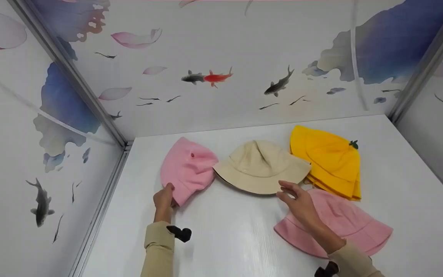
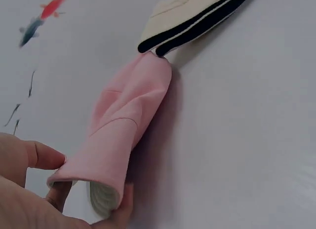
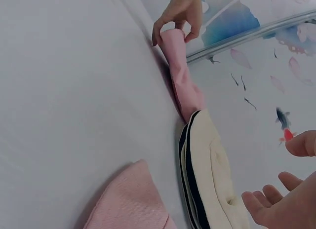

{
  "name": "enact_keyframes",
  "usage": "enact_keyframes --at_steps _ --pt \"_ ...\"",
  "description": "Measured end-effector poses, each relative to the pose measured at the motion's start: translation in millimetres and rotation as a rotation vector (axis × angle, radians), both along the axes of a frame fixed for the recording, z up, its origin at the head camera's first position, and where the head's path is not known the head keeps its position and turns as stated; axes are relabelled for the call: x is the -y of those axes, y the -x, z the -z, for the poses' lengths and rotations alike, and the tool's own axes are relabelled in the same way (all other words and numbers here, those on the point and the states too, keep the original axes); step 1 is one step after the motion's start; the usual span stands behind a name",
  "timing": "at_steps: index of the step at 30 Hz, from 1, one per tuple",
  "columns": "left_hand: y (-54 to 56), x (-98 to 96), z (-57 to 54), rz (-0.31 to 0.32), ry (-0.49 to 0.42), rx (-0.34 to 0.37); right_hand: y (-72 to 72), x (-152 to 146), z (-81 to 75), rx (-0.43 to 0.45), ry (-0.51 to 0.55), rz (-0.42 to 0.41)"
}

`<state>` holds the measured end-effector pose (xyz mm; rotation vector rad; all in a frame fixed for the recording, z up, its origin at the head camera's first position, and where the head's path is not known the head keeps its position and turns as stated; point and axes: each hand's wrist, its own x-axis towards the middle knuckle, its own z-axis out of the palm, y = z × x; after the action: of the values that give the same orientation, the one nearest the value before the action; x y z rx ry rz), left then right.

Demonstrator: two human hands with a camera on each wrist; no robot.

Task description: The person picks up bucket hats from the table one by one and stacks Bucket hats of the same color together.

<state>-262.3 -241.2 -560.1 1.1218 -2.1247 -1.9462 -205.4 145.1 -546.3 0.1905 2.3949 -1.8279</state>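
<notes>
Handling of the pink bucket hat, set at nine o'clock from the beige hat on the white table.
The brim is pinched at its seven-o'clock edge between the thumb and fingers of the left hand; the step in hand is judged to be the positioning or shaping of this hat. The right hand is empty, its fingers spread and lightly bent, at the beige hat's four-to-five o'clock; whether the beige brim is touched cannot be told. The yellow hat is placed at three o'clock, the second pink hat at four. For the next move, a steady brim grip seems called for, with the neighbouring beige brim left undisturbed.
</notes>
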Motion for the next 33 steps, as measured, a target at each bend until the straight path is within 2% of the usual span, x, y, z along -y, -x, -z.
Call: enact_keyframes --at_steps 2,5,8,13,21,24,29,33 --pt "-0.9 1.4 0.0 -0.025 -0.093 -0.028 -1.3 0.7 0.7 -0.001 0.007 -0.001" --pt "-4.4 0.8 0.8 -0.025 -0.171 -0.080 -2.3 3.3 2.5 0.014 0.021 -0.003" --pt "-9.2 -4.7 -0.7 -0.027 -0.150 -0.146 -3.9 6.6 5.1 0.036 0.068 -0.029" --pt "-15.1 -15.7 -6.7 -0.043 -0.066 -0.232 -7.5 12.6 8.5 0.074 0.179 -0.089" --pt "-26.8 -38.6 -40.2 -0.110 -0.096 -0.359 -11.4 22.8 8.6 0.088 0.227 -0.180" --pt "-33.0 -48.8 -51.0 -0.117 -0.094 -0.413 -13.6 26.8 7.0 0.081 0.232 -0.242" --pt "-44.6 -68.7 -62.4 -0.118 -0.087 -0.508 -19.6 33.9 2.1 0.026 0.287 -0.380" --pt "-56.6 -89.1 -67.8 -0.106 -0.047 -0.529 -23.2 41.2 -5.9 0.003 0.347 -0.448"
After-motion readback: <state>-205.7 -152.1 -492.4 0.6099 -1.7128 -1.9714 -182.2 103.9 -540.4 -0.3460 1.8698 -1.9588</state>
